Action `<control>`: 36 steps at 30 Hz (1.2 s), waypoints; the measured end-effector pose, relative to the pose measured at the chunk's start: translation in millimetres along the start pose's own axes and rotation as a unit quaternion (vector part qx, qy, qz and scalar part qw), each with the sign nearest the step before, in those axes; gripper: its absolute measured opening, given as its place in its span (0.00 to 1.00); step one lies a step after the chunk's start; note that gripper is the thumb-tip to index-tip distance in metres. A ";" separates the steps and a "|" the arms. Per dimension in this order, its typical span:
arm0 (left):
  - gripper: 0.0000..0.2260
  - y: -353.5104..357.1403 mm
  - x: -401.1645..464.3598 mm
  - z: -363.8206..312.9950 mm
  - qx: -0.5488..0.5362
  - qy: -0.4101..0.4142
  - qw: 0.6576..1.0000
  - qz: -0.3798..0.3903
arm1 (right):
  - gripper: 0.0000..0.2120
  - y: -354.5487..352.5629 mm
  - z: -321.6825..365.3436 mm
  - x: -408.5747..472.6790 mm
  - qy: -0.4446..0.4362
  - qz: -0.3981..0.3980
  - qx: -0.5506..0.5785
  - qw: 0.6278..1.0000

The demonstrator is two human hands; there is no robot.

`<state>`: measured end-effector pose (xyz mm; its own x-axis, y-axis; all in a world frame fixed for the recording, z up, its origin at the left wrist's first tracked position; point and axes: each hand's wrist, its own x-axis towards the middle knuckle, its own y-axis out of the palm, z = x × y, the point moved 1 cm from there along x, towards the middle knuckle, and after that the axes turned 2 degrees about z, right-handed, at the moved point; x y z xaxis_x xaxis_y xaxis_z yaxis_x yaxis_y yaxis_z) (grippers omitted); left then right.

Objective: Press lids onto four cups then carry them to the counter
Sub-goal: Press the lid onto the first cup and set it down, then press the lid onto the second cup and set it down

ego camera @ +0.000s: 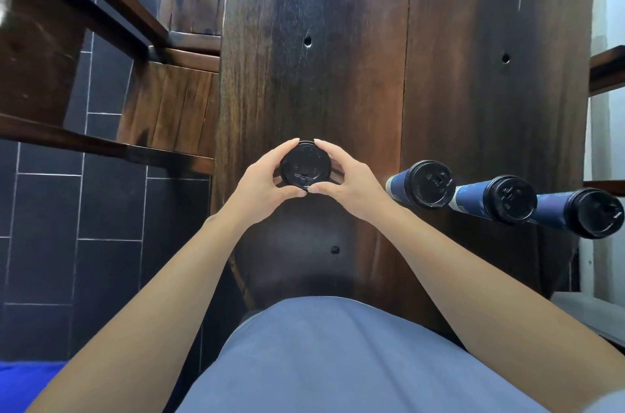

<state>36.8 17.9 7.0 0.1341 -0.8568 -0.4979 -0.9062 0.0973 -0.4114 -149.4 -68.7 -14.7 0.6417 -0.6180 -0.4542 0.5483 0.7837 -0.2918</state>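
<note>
A black lid (305, 165) sits on top of a cup whose body is hidden beneath it, in the middle of the dark wooden table (338, 57). My left hand (263, 177) curls round the lid's left rim. My right hand (341, 172) curls round its right rim, thumbs at the near edge and fingertips at the far edge. To the right stand three blue cups with black lids on them: the nearest (422, 184), the middle one (497, 199) and the far right one (581, 213), in a row.
Wooden benches (162, 101) stand to the left of the table over a dark tiled floor (84, 209). A pale wall and a shelf edge (605, 67) lie at the right. My grey-blue shirt fills the bottom of the view.
</note>
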 end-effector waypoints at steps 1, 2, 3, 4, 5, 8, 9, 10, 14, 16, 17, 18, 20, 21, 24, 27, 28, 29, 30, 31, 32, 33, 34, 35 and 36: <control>0.39 0.2 0.1 -1.6 -0.001 0.000 1.000 0.007 | 0.36 -1.1 -0.1 -1.1 0.002 -0.002 0.003 1.000; 0.39 0.9 0.1 -3.2 -0.001 0.000 1.000 0.013 | 0.36 -2.6 -0.3 -2.6 0.005 -0.006 0.005 1.000; 0.39 1.4 0.4 -4.6 0.000 -0.001 1.000 0.016 | 0.36 -4.7 -0.5 -5.3 0.009 -0.012 0.007 1.000; 0.39 1.7 0.6 -5.7 0.001 -0.001 1.000 0.016 | 0.37 -7.4 -1.2 -9.4 0.014 -0.018 0.010 1.000; 0.40 2.2 1.0 -6.5 0.001 -0.003 1.000 0.015 | 0.37 -10.9 -2.3 -14.8 0.019 -0.025 0.016 0.999; 0.40 3.7 1.5 -6.3 0.007 -0.007 1.000 0.012 | 0.34 -25.3 -5.3 -38.5 0.027 -0.052 0.025 0.998; 0.41 4.2 1.4 -6.1 0.009 -0.009 1.000 0.013 | 0.32 -31.0 -6.4 -47.6 0.026 -0.064 0.020 0.997; 0.41 4.5 1.2 -5.9 0.010 -0.011 1.000 0.012 | 0.30 -36.8 -7.7 -56.8 0.025 -0.077 0.014 0.997; 0.43 4.0 -1.3 -7.0 0.026 -0.020 0.999 -0.004 | 0.27 -57.5 -15.2 -88.6 0.026 -0.110 0.007 0.994; 0.44 3.0 -4.3 -9.6 0.046 -0.018 0.999 -0.015 | 0.27 -64.8 -18.1 -98.9 0.027 -0.113 0.014 0.993; 0.44 2.7 -6.3 -11.4 0.060 -0.014 0.998 -0.021 | 0.27 -67.3 -19.0 -102.4 0.028 -0.112 0.017 0.993; 0.44 1.9 -8.2 -13.7 0.080 -0.009 0.996 -0.029 | 0.26 -69.2 -19.4 -104.2 0.029 -0.112 0.019 0.993; 0.43 2.8 -12.4 -24.7 0.145 0.006 0.988 -0.050 | 0.26 -70.8 -18.4 -105.5 0.029 -0.115 0.021 0.993; 0.43 5.6 -14.4 -33.6 0.178 0.022 0.982 -0.062 | 0.26 -71.1 -17.2 -105.7 0.026 -0.115 0.018 0.993; 0.40 24.4 -18.3 -68.6 0.230 0.113 0.963 -0.084 | 0.26 -72.9 -13.3 -105.6 0.017 -0.112 0.002 0.994; 0.36 59.4 -18.9 -99.7 0.203 0.149 0.964 -0.081 | 0.22 -81.8 -13.0 -110.7 -0.016 -0.165 -0.045 0.985; 0.36 71.2 -17.7 -106.4 0.187 0.143 0.969 -0.076 | 0.21 -87.0 -15.1 -113.5 -0.031 -0.208 -0.082 0.974; 0.36 82.5 -15.6 -111.2 0.171 0.134 0.974 -0.070 | 0.20 -92.1 -18.4 -116.3 -0.038 -0.251 -0.124 0.959; 0.36 93.2 -13.0 -114.7 0.156 0.124 0.978 -0.060 | 0.21 -97.5 -22.5 -118.8 -0.035 -0.286 -0.161 0.944; 0.35 103.6 -9.5 -117.3 0.142 0.114 0.982 -0.045 | 0.22 -103.3 -27.6 -120.3 -0.021 -0.304 -0.185 0.934; 0.35 112.9 -5.4 -119.1 0.130 0.106 0.986 -0.027 | 0.25 -108.9 -33.6 -120.4 0.000 -0.302 -0.194 0.933; 0.34 121.7 -0.6 -120.5 0.118 0.096 0.988 -0.005 | 0.29 -114.1 -40.8 -118.9 0.024 -0.284 -0.193 0.939; 0.34 129.4 4.1 -121.8 0.107 0.082 0.991 0.019 | 0.33 -119.0 -48.2 -117.0 0.049 -0.256 -0.187 0.947; 0.35 136.2 8.7 -122.8 0.097 0.064 0.992 0.043 | 0.38 -123.2 -55.4 -114.5 0.070 -0.221 -0.178 0.956; 0.36 141.8 13.2 -123.4 0.088 0.047 0.993 0.065 | 0.42 -126.5 -62.3 -112.0 0.086 -0.183 -0.167 0.965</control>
<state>-139.4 -42.0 36.3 -0.0244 -0.8741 -0.4851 -0.8281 0.2895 -0.4800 -324.1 -94.7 20.6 0.3229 -0.8604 -0.3942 0.5001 0.5088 -0.7007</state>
